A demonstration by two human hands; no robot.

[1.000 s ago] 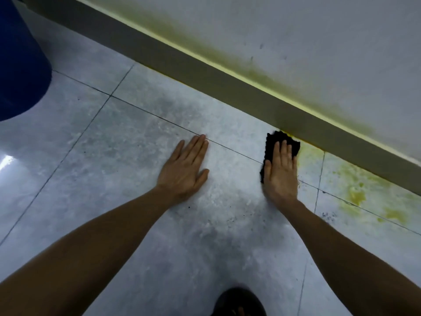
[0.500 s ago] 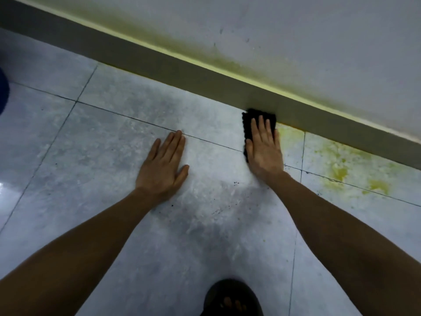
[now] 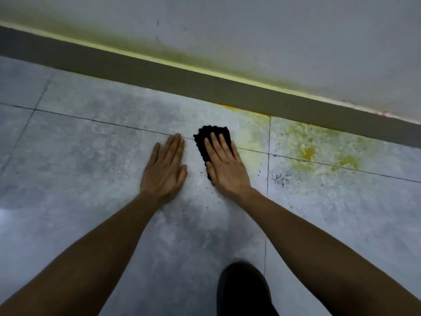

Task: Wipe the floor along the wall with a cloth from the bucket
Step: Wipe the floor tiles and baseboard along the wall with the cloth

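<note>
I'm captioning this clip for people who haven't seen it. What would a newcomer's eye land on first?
Probably the black cloth pressed flat to the grey tiled floor under the right hand, with the left hand planted flat beside it. Next, the yellow stains on the tiles right of the cloth, and the yellow-green tinge along the baseboard behind.

On my feed, a dark olive skirting board [image 3: 205,85] runs on a slant from upper left to right, a pale yellow strip [image 3: 205,73] along its top edge. Below it at right I see a blotchy yellow stain [image 3: 307,152], thickest just beside the board and spread across a thin dark grout line [image 3: 268,179]. A scatter of black specks [image 3: 281,177] lies near the stain. A dark shoe [image 3: 243,290] shows at the bottom edge.
</note>
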